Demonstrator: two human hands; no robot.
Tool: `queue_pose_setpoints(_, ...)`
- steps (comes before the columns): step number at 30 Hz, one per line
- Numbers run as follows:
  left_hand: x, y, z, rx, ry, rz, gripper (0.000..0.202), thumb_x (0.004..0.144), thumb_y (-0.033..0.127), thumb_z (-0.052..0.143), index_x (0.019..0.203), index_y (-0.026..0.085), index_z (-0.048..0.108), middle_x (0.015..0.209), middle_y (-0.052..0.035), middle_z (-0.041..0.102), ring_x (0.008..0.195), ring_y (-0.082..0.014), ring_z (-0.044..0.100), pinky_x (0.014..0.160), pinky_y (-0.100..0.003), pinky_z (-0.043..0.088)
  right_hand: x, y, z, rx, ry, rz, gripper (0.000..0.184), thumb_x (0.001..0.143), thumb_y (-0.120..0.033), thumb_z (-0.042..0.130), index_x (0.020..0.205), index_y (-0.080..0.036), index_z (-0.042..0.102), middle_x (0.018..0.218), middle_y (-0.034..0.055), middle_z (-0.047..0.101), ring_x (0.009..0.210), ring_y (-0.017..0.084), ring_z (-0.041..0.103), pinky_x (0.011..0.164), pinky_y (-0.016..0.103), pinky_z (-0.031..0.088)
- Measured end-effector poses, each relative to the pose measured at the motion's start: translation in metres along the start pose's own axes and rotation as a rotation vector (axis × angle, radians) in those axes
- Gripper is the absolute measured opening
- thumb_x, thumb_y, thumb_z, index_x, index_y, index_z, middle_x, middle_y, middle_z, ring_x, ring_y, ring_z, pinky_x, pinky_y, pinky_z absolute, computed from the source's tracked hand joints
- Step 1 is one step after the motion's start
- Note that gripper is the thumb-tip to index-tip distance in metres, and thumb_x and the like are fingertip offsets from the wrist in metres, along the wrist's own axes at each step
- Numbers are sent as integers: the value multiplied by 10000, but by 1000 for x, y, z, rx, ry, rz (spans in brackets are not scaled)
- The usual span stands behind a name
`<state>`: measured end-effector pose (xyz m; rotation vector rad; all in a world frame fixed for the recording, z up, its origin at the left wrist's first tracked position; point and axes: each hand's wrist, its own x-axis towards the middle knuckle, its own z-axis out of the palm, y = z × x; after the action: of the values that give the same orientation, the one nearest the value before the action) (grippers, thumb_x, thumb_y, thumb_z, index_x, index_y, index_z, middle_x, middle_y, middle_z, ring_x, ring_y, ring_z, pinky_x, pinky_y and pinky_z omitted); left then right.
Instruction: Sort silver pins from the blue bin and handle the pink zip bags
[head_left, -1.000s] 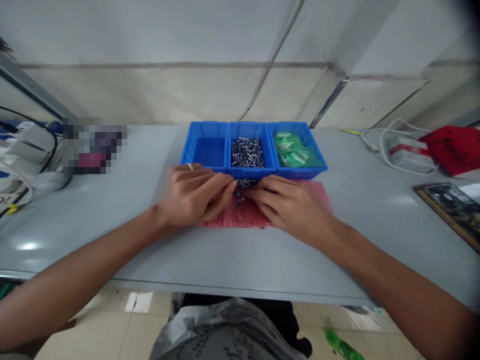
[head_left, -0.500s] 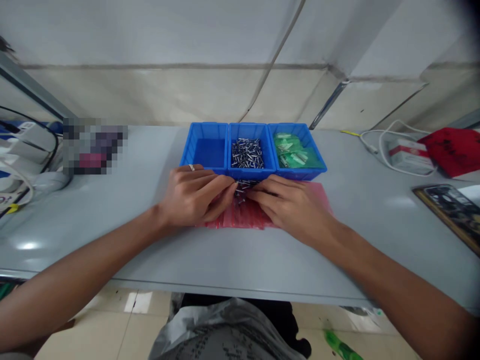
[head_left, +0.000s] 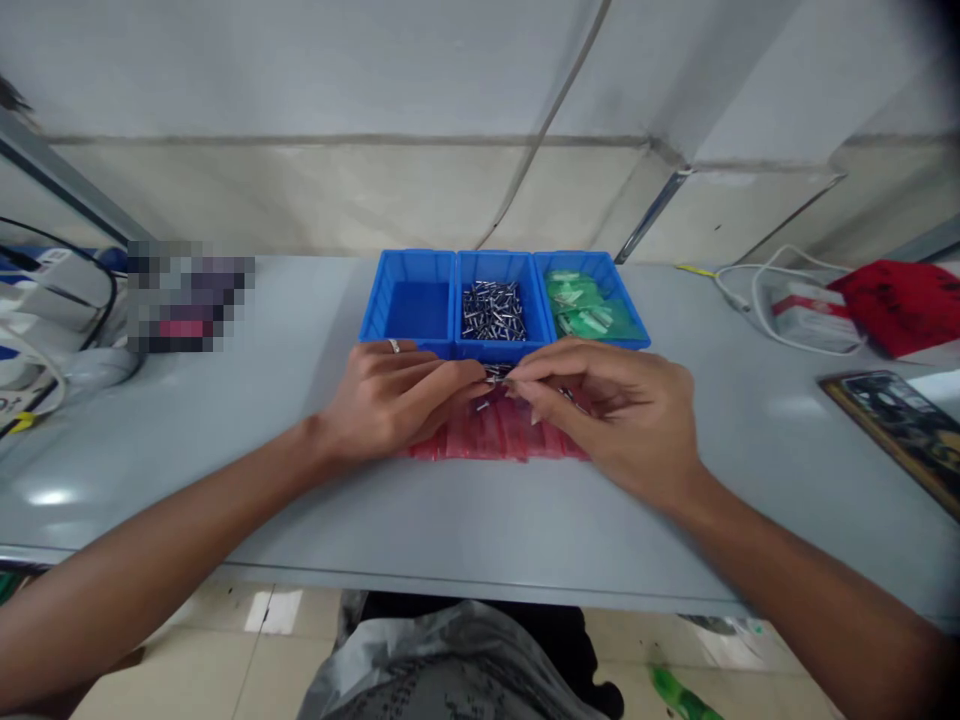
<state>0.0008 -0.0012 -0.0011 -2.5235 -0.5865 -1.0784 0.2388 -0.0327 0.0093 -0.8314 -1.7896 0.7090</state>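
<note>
My left hand (head_left: pixel 409 400), wearing a ring, is closed with thumb and forefinger pinched together; what it holds is hidden. Fingertip to fingertip with it, my right hand (head_left: pixel 622 410) pinches a small silver screw, and more metal bits show under its curled fingers. Beneath both hands lie pink plastic bags (head_left: pixel 491 435) on the table, with a loose screw (head_left: pixel 481 406) on them. A small pile of screws (head_left: pixel 496 370) shows between the hands and the blue middle bin (head_left: pixel 495 352), which holds many more screws (head_left: pixel 493 312).
The left blue bin (head_left: pixel 417 305) holds nothing visible; the right one contains green plastic bags (head_left: pixel 585 303). On the table's right are a white cable (head_left: pixel 757 300), a small box (head_left: pixel 814 315), a red item (head_left: pixel 896 305) and a phone-like object (head_left: pixel 896 420). Power strips and cables (head_left: pixel 45 310) crowd the left.
My right hand has lifted and turned, its fingers now curled into a pinch instead of lying low over the screws. My left hand has shifted slightly right.
</note>
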Motion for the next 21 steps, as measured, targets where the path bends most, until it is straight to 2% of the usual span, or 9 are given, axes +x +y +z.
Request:
queue_pose_setpoints(4, 0, 1, -1, -53, -2, 5, 93, 1028, 258, 628, 1025, 166, 638, 679, 21, 720, 537, -105, 660, 510, -261, 458, -3, -1, 3, 67, -26, 88, 101, 924, -181, 751, 972, -254, 802, 922, 8, 799, 732, 144, 729, 626, 289, 603)
queue_pose_setpoints(8, 0, 1, 0, -49, -2, 5, 162, 998, 290, 683, 1089, 165, 634, 710, 15, 739, 546, -114, 669, 511, -273, 462, -3, -1, 6, 149, 5, 146, 122, 904, -154, 758, 966, -249, 804, 904, 1, 795, 722, 131, 719, 593, 263, 583)
queue_pose_setpoints(11, 1, 2, -2, -58, -11, 2, 60, 1020, 234, 626, 1014, 174, 634, 681, 22, 719, 537, -106, 646, 517, -266, 458, -2, -2, 7, 195, 17, 168, 120, 890, -144, 769, 942, -245, 807, 888, -1, 793, 684, 121, 702, 583, 259, 583)
queue_pose_setpoints(17, 1, 2, -3, -78, 31, -73, 84, 994, 252, 673, 1021, 175, 656, 692, 30, 719, 549, -102, 659, 557, -240, 474, -2, 0, 3, 191, 75, 227, 81, 884, -216, 808, 962, -239, 813, 847, 8, 783, 579, 112, 672, 490, 253, 547)
queue_pose_setpoints(21, 0, 1, -2, -79, 37, -83, 99, 1011, 262, 647, 954, 184, 662, 643, 36, 694, 526, -98, 638, 556, -242, 466, -1, 0, 1, 209, 76, 249, 79, 870, -232, 827, 948, -235, 816, 828, 8, 785, 554, 109, 667, 459, 245, 527)
